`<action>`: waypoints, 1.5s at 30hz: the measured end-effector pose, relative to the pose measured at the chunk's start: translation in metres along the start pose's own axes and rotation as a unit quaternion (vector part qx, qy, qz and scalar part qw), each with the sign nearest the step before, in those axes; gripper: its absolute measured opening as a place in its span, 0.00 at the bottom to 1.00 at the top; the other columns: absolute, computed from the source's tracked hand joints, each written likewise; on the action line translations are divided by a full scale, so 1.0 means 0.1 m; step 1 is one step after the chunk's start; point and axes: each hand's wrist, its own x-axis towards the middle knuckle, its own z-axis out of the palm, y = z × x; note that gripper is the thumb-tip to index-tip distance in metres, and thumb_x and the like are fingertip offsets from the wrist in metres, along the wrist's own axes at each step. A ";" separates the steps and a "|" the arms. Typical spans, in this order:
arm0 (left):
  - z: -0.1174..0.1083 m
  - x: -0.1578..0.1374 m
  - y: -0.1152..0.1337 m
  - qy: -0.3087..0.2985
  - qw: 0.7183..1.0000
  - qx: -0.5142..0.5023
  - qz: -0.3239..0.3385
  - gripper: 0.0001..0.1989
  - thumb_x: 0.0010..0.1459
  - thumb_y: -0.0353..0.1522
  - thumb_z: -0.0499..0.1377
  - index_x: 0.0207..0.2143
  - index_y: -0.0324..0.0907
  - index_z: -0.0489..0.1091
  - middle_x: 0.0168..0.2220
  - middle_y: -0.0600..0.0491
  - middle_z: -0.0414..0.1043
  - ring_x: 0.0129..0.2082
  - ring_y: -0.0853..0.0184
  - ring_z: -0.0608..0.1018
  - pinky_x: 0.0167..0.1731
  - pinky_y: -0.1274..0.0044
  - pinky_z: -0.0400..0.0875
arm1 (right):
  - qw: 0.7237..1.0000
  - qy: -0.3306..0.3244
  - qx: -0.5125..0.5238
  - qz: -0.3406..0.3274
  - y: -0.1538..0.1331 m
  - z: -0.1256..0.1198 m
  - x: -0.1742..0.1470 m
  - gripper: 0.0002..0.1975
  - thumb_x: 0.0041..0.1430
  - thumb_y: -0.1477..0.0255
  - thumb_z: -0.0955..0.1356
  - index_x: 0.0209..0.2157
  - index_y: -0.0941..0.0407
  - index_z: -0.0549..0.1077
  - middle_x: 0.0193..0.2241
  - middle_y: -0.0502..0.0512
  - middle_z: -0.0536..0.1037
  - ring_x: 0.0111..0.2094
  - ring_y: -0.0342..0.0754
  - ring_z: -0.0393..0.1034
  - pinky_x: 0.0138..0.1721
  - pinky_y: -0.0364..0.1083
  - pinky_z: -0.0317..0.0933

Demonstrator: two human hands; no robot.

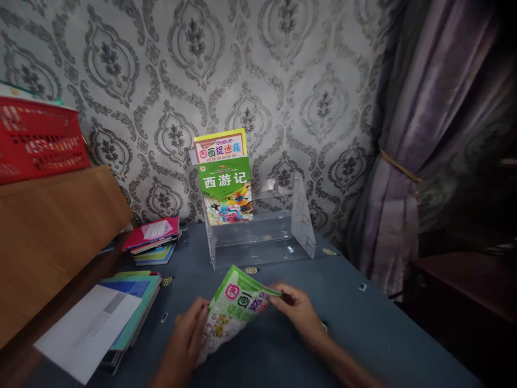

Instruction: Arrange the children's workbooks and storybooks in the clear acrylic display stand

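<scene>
Two hands are on one book (pixel 233 312), which I find raised above the near middle of the surface (pixel 355 339), tilted, cover up. From my remote view, the left hand (pixel 189 326) is closed on its left edge; the right hand (pixel 297 310) pinches its right corner between thumb and fingers, the remaining fingers curled.

Beyond it I record a clear rack (pixel 302 221) at the far middle. At its left end stand a green book (pixel 226 188) and, behind and rising above it, a yellow-edged book (pixel 220 146).

On the left I note two piles: a far pile (pixel 155 242), red on top, and a near pile (pixel 141 307) with a white item (pixel 89 328) lying askew over it. A red basket (pixel 40 140) sits at far left on a wooden unit (pixel 68 226). A tied curtain (pixel 436 134) hangs at far right.
</scene>
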 end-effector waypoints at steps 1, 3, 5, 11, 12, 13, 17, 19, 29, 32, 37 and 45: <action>-0.01 0.06 0.08 0.000 1.000 -0.014 -0.006 0.19 0.65 0.48 0.51 0.35 0.45 0.72 0.29 0.54 0.74 0.29 0.65 0.74 0.33 0.78 0.69 | 0.998 0.022 0.057 0.014 0.00 0.01 0.01 0.22 0.42 0.50 0.77 0.28 0.55 0.78 0.27 0.52 0.81 0.31 0.51 0.74 0.37 0.48 0.68; 0.03 0.18 0.23 0.001 0.998 -0.064 -0.023 0.22 0.64 0.51 0.52 0.33 0.43 0.72 0.27 0.53 0.73 0.29 0.65 0.73 0.32 0.79 0.68 | 0.985 0.039 0.166 0.039 0.00 0.06 0.01 0.22 0.42 0.53 0.79 0.32 0.54 0.79 0.30 0.53 0.82 0.32 0.51 0.76 0.39 0.48 0.69; 0.14 0.30 0.36 0.018 0.989 -0.137 -0.058 0.24 0.62 0.53 0.53 0.31 0.41 0.70 0.27 0.54 0.72 0.29 0.67 0.72 0.30 0.79 0.67 | 0.966 0.018 0.250 0.070 -0.01 0.14 -0.02 0.22 0.42 0.54 0.79 0.35 0.54 0.79 0.33 0.54 0.83 0.34 0.52 0.77 0.41 0.51 0.70; 0.57 0.49 0.37 0.111 0.915 -0.350 -0.165 0.26 0.51 0.54 0.64 0.37 0.40 0.70 0.34 0.52 0.76 0.33 0.66 0.77 0.33 0.77 0.71 | 0.926 -0.042 0.342 0.156 -0.10 0.21 -0.10 0.22 0.46 0.58 0.79 0.40 0.55 0.80 0.35 0.55 0.85 0.36 0.54 0.80 0.44 0.54 0.71; 0.62 0.50 0.31 0.121 0.908 -0.362 -0.172 0.27 0.50 0.54 0.65 0.38 0.40 0.70 0.35 0.51 0.77 0.34 0.65 0.77 0.34 0.77 0.72 | 0.926 -0.037 0.342 0.157 -0.11 0.18 -0.08 0.21 0.46 0.58 0.79 0.39 0.55 0.79 0.35 0.55 0.85 0.37 0.54 0.80 0.44 0.54 0.72; 0.66 0.50 0.24 0.129 0.903 -0.367 -0.180 0.27 0.50 0.53 0.65 0.39 0.40 0.71 0.36 0.51 0.77 0.35 0.64 0.78 0.35 0.76 0.73 | 0.928 -0.031 0.338 0.156 -0.13 0.15 -0.05 0.21 0.45 0.58 0.79 0.39 0.55 0.79 0.35 0.55 0.85 0.37 0.54 0.80 0.43 0.54 0.72; 0.73 0.51 -0.02 0.171 0.884 -0.371 -0.227 0.24 0.52 0.50 0.65 0.42 0.41 0.72 0.42 0.51 0.78 0.42 0.65 0.79 0.40 0.76 0.73 | 0.937 -0.024 0.309 0.160 -0.14 0.11 0.08 0.21 0.46 0.57 0.79 0.38 0.56 0.79 0.34 0.55 0.85 0.38 0.55 0.80 0.42 0.53 0.73; 0.71 0.53 -0.10 0.170 0.874 -0.393 -0.229 0.23 0.51 0.49 0.67 0.41 0.42 0.73 0.43 0.52 0.78 0.43 0.65 0.79 0.42 0.77 0.73 | 0.940 -0.008 0.300 0.163 -0.09 0.16 0.14 0.22 0.44 0.57 0.80 0.38 0.56 0.79 0.34 0.55 0.85 0.37 0.56 0.80 0.42 0.53 0.73; 0.64 0.55 -0.23 0.067 0.838 -0.498 -0.212 0.22 0.46 0.47 0.71 0.32 0.40 0.73 0.32 0.54 0.78 0.36 0.63 0.80 0.40 0.75 0.73 | 0.924 0.009 0.298 0.239 0.30 0.30 0.19 0.23 0.58 0.51 0.71 0.47 0.53 0.77 0.45 0.58 0.83 0.51 0.59 0.76 0.52 0.58 0.69; 0.64 0.53 -0.26 0.065 0.834 -0.505 -0.211 0.21 0.46 0.47 0.71 0.32 0.40 0.72 0.32 0.54 0.78 0.36 0.63 0.79 0.40 0.74 0.73 | 0.914 -0.031 0.302 0.268 0.30 0.28 0.17 0.26 0.61 0.49 0.67 0.51 0.53 0.75 0.48 0.58 0.82 0.53 0.59 0.74 0.55 0.60 0.67; 0.63 0.51 -0.30 0.066 0.855 -0.474 -0.201 0.21 0.49 0.48 0.69 0.32 0.41 0.71 0.32 0.55 0.77 0.37 0.64 0.78 0.39 0.75 0.71 | 0.904 -0.098 0.305 0.283 0.27 0.22 0.11 0.27 0.59 0.47 0.67 0.50 0.51 0.76 0.50 0.56 0.81 0.56 0.59 0.71 0.58 0.61 0.62; 0.44 0.57 -0.41 0.026 0.925 -0.336 -0.174 0.21 0.55 0.51 0.61 0.31 0.42 0.68 0.30 0.55 0.74 0.33 0.66 0.75 0.33 0.77 0.68 | 0.916 -0.152 0.297 0.224 0.22 0.21 0.00 0.23 0.54 0.52 0.74 0.45 0.53 0.79 0.44 0.57 0.83 0.50 0.56 0.76 0.52 0.55 0.67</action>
